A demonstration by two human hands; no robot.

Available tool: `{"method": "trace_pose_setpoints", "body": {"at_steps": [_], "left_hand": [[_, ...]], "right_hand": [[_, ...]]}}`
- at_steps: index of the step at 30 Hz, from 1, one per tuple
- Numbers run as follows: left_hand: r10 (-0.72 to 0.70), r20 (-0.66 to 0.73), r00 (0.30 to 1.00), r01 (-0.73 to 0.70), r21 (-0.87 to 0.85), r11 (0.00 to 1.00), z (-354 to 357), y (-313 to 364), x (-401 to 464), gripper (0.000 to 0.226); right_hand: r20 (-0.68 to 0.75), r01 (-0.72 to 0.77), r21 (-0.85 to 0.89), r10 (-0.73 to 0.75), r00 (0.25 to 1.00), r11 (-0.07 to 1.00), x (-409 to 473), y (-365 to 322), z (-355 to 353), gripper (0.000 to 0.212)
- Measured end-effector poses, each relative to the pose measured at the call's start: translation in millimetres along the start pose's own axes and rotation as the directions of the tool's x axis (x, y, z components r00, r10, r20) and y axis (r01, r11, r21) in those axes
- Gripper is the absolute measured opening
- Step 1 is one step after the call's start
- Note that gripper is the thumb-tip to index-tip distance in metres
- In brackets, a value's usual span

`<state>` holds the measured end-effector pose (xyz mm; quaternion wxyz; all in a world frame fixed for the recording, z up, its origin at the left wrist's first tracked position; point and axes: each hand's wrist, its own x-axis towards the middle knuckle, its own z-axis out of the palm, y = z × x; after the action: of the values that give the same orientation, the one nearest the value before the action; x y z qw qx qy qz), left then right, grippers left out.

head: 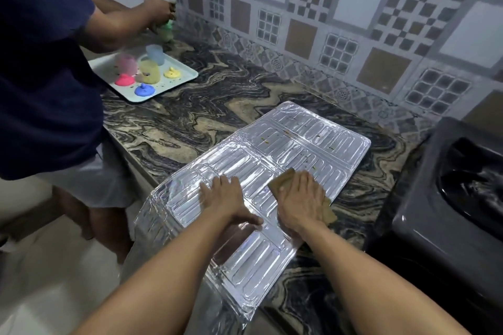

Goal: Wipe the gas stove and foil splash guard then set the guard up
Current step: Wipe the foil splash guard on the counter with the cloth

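The silver foil splash guard point(294, 141) lies flat on the marbled counter, its near end hanging over the counter's front edge. Small food specks dot its far panels. My left hand point(226, 198) presses flat on the guard's middle, fingers spread, holding nothing. My right hand point(299, 198) lies palm down on a brown cloth point(283, 179), pushing it against the guard's right side. The dark gas stove point(446, 198) stands on the counter at the right, beside the guard.
Another person in a dark shirt stands at the left, hands at a green bottle point(167, 30). In front of them is a white tray point(187, 73) with coloured cups and lids. A patterned tile wall point(326, 22) runs behind the marbled counter point(190, 122).
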<state>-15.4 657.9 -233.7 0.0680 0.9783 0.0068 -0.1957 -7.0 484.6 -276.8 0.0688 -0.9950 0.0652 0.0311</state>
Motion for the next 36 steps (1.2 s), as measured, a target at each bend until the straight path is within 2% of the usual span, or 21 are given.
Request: {"method": "trace_pose_setpoints", "body": {"at_steps": [2,8,13,16,19,21,23,26,28,31,36], "left_hand": [[0.003,-0.037,0.999,-0.004,-0.032,0.999,-5,3,12,0.141],[0.001,0.154,0.988,0.004,-0.030,1.000,-5,-2,44,0.154],[-0.005,0.175,0.985,0.008,-0.020,1.000,-3,1,49,0.155],[-0.012,0.187,0.982,0.017,-0.025,1.000,-2,0,50,0.156],[-0.006,0.196,0.981,0.012,-0.032,0.999,-1,0,52,0.156],[0.005,0.196,0.981,0.004,-0.043,0.999,0,-1,53,0.156],[0.008,0.205,0.979,0.002,-0.048,0.999,-1,-1,54,0.156],[0.004,0.222,0.975,0.008,-0.053,0.999,-2,-2,54,0.156],[0.004,0.220,0.975,0.010,-0.062,0.998,-2,-3,54,0.157],[-0.011,0.213,0.977,0.025,-0.062,0.998,-2,-1,53,0.158],[-0.104,0.240,0.965,0.097,0.037,0.995,-19,2,54,0.159]], "right_hand": [[0.001,-0.008,-0.005,0.008,1.000,1.000,0,0,0,0.068],[-0.001,0.022,-0.024,-0.022,1.000,0.999,10,5,1,0.069],[0.019,0.068,-0.049,-0.067,0.998,0.996,35,7,-6,0.067],[0.066,0.228,-0.055,-0.224,0.972,0.972,47,2,-10,0.067],[0.101,0.455,-0.051,-0.449,0.888,0.889,59,-3,-15,0.067],[0.099,0.506,-0.072,-0.499,0.861,0.859,73,1,-17,0.066],[0.099,0.475,-0.083,-0.467,0.879,0.876,90,10,-17,0.066],[0.106,0.329,-0.095,-0.320,0.942,0.939,114,28,-19,0.066],[0.060,0.132,-0.096,-0.126,0.990,0.987,127,40,-21,0.066],[0.051,-0.135,-0.042,0.138,0.989,0.990,135,51,-25,0.068],[0.093,-0.211,0.004,0.210,0.973,0.977,127,36,-21,0.068]]}}
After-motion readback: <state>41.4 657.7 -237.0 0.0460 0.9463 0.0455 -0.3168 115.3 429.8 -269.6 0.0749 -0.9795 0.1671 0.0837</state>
